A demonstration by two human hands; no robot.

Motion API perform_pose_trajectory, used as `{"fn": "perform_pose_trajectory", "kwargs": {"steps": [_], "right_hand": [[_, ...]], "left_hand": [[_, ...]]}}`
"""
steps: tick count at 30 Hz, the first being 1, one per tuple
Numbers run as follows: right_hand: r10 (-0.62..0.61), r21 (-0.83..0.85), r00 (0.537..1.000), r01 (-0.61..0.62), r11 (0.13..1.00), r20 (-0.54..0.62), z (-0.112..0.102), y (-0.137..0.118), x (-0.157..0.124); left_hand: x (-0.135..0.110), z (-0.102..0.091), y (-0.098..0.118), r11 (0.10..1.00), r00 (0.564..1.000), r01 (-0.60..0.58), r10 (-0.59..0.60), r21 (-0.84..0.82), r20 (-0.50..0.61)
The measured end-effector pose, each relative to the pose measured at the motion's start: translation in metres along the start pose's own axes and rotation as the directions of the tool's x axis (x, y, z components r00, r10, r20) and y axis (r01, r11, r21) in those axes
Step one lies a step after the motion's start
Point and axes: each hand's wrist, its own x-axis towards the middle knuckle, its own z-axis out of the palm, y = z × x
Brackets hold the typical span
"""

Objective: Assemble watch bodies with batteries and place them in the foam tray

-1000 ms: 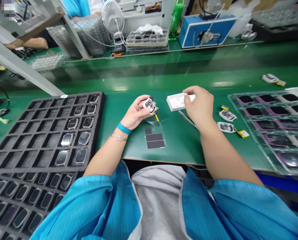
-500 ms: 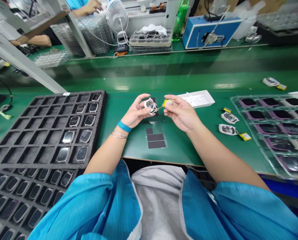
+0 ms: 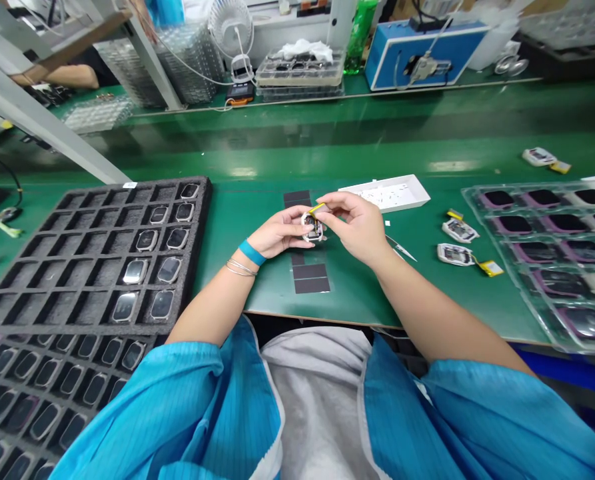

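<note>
Over the middle of the green bench, my left hand (image 3: 283, 232) grips an opened white smartwatch case (image 3: 313, 229), its inner circuitry facing up. My right hand (image 3: 356, 222) pinches a small yellow battery (image 3: 319, 209) right at the case's upper edge. Whether the battery touches the case I cannot tell. Below my hands lies a clear sheet with dark adhesive pieces (image 3: 312, 279). Tweezers (image 3: 402, 249) rest beside my right wrist. Two more opened cases with yellow batteries, an upper case (image 3: 460, 231) and a lower case (image 3: 456, 254), lie to the right.
A black foam tray (image 3: 97, 250) partly filled with watches stands at left, above another filled foam tray (image 3: 52, 393). A clear plastic tray of watch faces (image 3: 542, 267) is at right. Behind my right hand sits a white box (image 3: 417, 193) of small white bits.
My right hand has brought the battery left to the case. The case has turned and shifted slightly right and down in my left hand. The tweezers have come into view.
</note>
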Motion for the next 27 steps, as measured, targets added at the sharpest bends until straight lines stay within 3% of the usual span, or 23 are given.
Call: {"fn": "perform_pose_trajectory", "kwargs": {"steps": [10, 17, 20, 22, 25, 27], "right_hand": [[-0.058, -0.134, 0.997, 0.051, 0.990, -0.045, 0.011, 0.012, 0.002], [0.048, 0.006, 0.999, -0.047, 0.999, -0.014, 0.012, 0.027, 0.009], [0.079, -0.106, 0.994, -0.088, 0.991, -0.079, 0.007, 0.030, 0.006], [0.126, -0.278, 0.990, -0.105, 0.955, 0.058, 0.005, 0.029, 0.001], [0.177, -0.491, 0.920, 0.018, 0.871, 0.348, 0.007, 0.024, -0.010], [0.177, -0.568, 0.897, 0.096, 0.818, 0.405, 0.011, 0.021, -0.016]], "left_hand": [[0.004, 0.010, -0.001, 0.999, 0.976, 0.013, -0.005, 0.035, -0.218], [0.008, 0.010, -0.001, 0.994, 0.943, 0.035, 0.001, 0.100, -0.334], [0.007, 0.005, 0.003, 0.994, 0.928, 0.030, 0.011, 0.103, -0.373], [0.004, 0.000, 0.008, 0.995, 0.924, 0.046, -0.007, 0.093, -0.383], [-0.001, -0.010, 0.016, 0.991, 0.947, 0.108, -0.080, 0.075, -0.311], [-0.005, -0.014, 0.019, 0.984, 0.965, 0.163, -0.143, 0.074, -0.219]]}}
